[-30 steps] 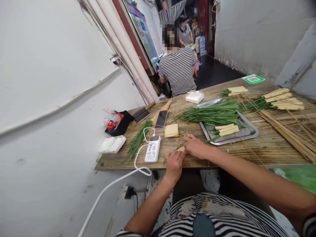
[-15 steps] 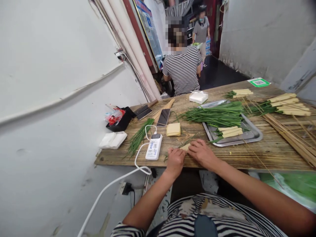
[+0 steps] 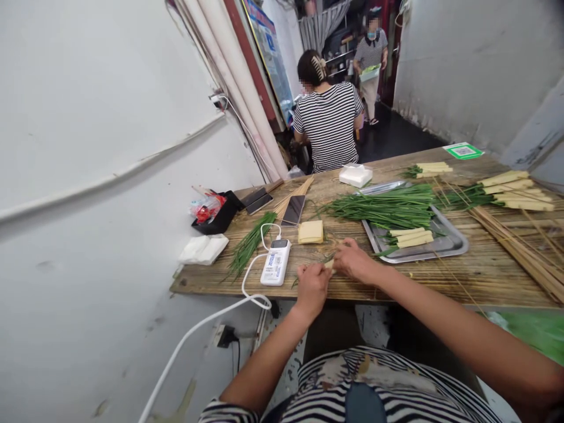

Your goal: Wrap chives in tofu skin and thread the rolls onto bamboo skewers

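Note:
At the table's near edge, a pale yellow tofu-skin roll (image 3: pixel 329 265) lies between my hands, mostly covered by fingers, with green chive ends showing at its left. My left hand (image 3: pixel 312 288) is closed over its left end. Bent fingers of my right hand (image 3: pixel 356 262) press on its right end; whether they also hold a skewer cannot be made out. Just beyond is a stack of square tofu skins (image 3: pixel 311 231). To the right, a metal tray (image 3: pixel 458 242) bears a heap of long green chives (image 3: pixel 383 204) and a few finished rolls (image 3: pixel 413 238).
A white power bank (image 3: pixel 275 262) with a cable, a phone (image 3: pixel 293 210) and loose chives (image 3: pixel 252 244) lie left. Wooden skewers (image 3: pixel 520 249) and more rolls (image 3: pixel 513 187) are at the right. A tissue pack (image 3: pixel 355 175) stands behind. A seated person (image 3: pixel 330 126) and a walking person (image 3: pixel 371 59) are beyond.
My right hand has shifted slightly left and closer to my left hand, covering more of the roll. The person in the background has come forward carrying a container of greens.

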`<state>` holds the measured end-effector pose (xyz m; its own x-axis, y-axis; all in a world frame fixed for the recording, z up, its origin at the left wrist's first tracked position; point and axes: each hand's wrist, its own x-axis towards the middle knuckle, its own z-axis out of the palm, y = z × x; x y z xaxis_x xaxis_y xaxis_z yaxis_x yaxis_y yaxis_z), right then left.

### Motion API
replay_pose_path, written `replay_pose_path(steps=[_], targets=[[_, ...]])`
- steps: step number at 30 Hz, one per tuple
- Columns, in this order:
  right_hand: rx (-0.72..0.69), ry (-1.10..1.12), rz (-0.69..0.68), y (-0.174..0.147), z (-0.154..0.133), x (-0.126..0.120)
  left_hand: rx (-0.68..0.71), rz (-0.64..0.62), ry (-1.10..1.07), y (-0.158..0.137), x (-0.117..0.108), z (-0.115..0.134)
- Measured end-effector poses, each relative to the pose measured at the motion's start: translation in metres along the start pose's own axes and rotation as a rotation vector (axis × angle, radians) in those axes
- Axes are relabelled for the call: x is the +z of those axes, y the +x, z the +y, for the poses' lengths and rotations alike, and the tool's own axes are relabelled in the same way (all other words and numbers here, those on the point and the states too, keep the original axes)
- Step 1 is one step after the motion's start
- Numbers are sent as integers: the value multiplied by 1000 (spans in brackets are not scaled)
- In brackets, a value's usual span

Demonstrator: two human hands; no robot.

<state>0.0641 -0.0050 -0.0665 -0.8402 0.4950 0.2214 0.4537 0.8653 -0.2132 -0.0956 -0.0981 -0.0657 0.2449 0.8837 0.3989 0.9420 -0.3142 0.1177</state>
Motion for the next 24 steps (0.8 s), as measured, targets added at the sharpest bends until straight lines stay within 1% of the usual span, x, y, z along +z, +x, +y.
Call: replay_pose_path(steps=[3,5,9,11,13,15,18,20,22,24], targets=[[35,-10,-143,9,1,-11,7,1,-12,1,-2,1],[38,-15,-205,15,1,-19,20,22,-17,-1,-1,0],[43,2,-293,26,3,-31,61,58,18,-4,2,-2],[48,14,-334,29,5,-34,68,41,28,-3,3,-4],[48,23,-339,27,5,-36,54,14,11,0,2,-4],[44,5,-262,19,1,-35,27,-8,-24,4,0,-5],[63,-86,-45,-2,-12,-25,-13,-27,-79,9,-3,-5],[62,-161,76,-16,-24,-15,-31,-42,-100,11,-4,-5],[52,-212,150,-27,-32,-6,-45,-71,-106,14,-4,-6],[49,-225,177,-31,-35,0,-54,-113,-90,16,-6,-6]])
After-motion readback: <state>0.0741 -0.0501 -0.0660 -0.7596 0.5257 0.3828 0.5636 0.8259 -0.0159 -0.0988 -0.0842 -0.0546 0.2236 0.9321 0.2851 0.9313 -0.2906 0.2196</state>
